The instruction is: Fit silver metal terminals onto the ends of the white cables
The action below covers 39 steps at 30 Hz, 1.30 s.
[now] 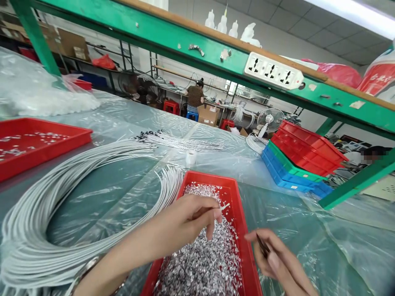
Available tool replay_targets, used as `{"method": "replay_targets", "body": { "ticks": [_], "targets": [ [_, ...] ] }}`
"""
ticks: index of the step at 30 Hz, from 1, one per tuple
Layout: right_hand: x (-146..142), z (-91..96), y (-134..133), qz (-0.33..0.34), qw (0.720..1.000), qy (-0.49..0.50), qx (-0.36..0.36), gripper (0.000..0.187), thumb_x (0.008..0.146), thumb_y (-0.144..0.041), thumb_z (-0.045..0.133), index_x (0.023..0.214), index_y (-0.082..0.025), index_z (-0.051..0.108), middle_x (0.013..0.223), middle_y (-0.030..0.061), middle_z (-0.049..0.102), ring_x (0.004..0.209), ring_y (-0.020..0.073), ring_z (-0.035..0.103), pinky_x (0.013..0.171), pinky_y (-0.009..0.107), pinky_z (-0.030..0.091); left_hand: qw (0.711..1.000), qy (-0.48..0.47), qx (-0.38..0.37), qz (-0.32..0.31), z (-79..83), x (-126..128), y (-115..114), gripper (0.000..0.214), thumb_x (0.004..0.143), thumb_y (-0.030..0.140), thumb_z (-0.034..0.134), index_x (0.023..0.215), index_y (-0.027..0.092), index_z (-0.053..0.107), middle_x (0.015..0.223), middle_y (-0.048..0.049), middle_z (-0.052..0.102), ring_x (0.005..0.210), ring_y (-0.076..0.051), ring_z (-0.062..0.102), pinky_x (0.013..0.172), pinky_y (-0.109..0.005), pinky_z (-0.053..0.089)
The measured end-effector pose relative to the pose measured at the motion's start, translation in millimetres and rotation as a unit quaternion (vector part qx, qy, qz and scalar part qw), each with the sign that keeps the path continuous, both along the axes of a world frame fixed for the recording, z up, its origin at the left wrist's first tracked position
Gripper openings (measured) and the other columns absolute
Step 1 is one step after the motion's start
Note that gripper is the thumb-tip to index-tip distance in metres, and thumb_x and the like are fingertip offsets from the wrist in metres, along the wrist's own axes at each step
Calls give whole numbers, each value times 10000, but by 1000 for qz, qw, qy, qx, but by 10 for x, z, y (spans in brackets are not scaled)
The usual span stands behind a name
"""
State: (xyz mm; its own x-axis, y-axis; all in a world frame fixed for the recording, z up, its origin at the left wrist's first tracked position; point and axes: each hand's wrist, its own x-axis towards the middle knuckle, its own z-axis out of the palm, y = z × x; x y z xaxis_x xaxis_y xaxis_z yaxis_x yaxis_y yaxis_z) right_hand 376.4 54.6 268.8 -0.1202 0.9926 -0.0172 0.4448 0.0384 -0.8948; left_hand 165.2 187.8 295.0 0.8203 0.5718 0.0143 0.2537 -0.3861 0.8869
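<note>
Above the red tray (242, 242), my left hand (197, 218) is closed in a pinch. A short white cable end (226, 206) sticks out past its fingertips; the rest of that cable is hidden. Small shiny silver pieces (200, 255) lie heaped in the tray. Just right of the tray's rim is my right hand (277, 259), its fingers closed round a slim dark tool (263, 246) that looks like tweezers. To the left, a large coil of white cables (33, 218) curves over the plastic-covered table, its near ends reaching the tray.
Another red tray (46, 152) with scattered small pieces stands at left. More cables with dark ends (182, 142) lie behind a white roll (191, 157). Stacked plastic crates (302, 160) stand at right. A green shelf beam (185, 45) with a power strip (273, 70) crosses overhead.
</note>
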Motion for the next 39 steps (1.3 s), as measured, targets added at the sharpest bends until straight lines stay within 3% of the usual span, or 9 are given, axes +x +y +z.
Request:
{"method": "replay_targets", "body": {
  "ticks": [3, 9, 19, 24, 29, 35, 39],
  "targets": [
    [-183, -58, 221, -87, 993, 77, 3, 430, 944, -535, 335, 1110, -219, 575, 722, 12, 526, 655, 172, 541, 563, 285, 441, 1000, 25, -14, 14, 18, -10, -66, 393, 936, 394, 357, 745, 173, 620, 526, 45, 447, 496, -103, 491, 485, -195, 350],
    [-418, -193, 363, -110, 988, 93, 50, 404, 906, -548, 402, 1068, -234, 598, 769, 32, 547, 733, 202, 546, 657, 322, 464, 998, 64, -9, 17, 71, 9, -97, 366, 924, 377, 384, 763, 186, 652, 522, 42, 505, 511, -105, 505, 492, -202, 346],
    [-372, -303, 361, -120, 988, 89, 47, 356, 906, -500, 448, 1122, -268, 611, 952, 70, 620, 907, 249, 593, 793, 376, 476, 994, 100, 33, -6, 60, 67, -114, 391, 941, 366, 338, 729, 181, 610, 559, 31, 530, 505, -102, 469, 476, -218, 284],
    [-347, -268, 364, -69, 992, 95, 39, 380, 923, -505, 405, 1138, -262, 604, 913, 67, 630, 853, 234, 606, 766, 367, 482, 993, 99, 66, 6, 56, 86, -155, 373, 936, 334, 330, 647, 180, 509, 525, 43, 455, 485, -98, 428, 466, -220, 249],
    [-339, -244, 352, -77, 992, 91, 38, 349, 919, -489, 427, 1127, -279, 614, 910, 62, 628, 900, 245, 601, 823, 395, 466, 993, 89, 82, 11, 24, 92, -172, 346, 924, 285, 342, 637, 181, 505, 517, 37, 481, 481, -100, 438, 468, -223, 240],
    [-340, -221, 328, -93, 991, 87, 34, 311, 913, -445, 463, 1145, -308, 619, 895, 59, 614, 867, 239, 583, 762, 384, 487, 992, 82, 92, 20, 2, 102, -173, 350, 936, 289, 344, 695, 192, 579, 580, 26, 563, 524, -105, 496, 497, -220, 270],
    [-329, -233, 353, -88, 991, 103, 16, 320, 911, -423, 482, 1195, -329, 595, 785, 38, 574, 723, 211, 548, 642, 351, 472, 988, 67, 130, 47, -67, 104, -162, 358, 939, 271, 343, 697, 194, 597, 581, 24, 589, 509, -101, 516, 493, -211, 284]
  ]
}}
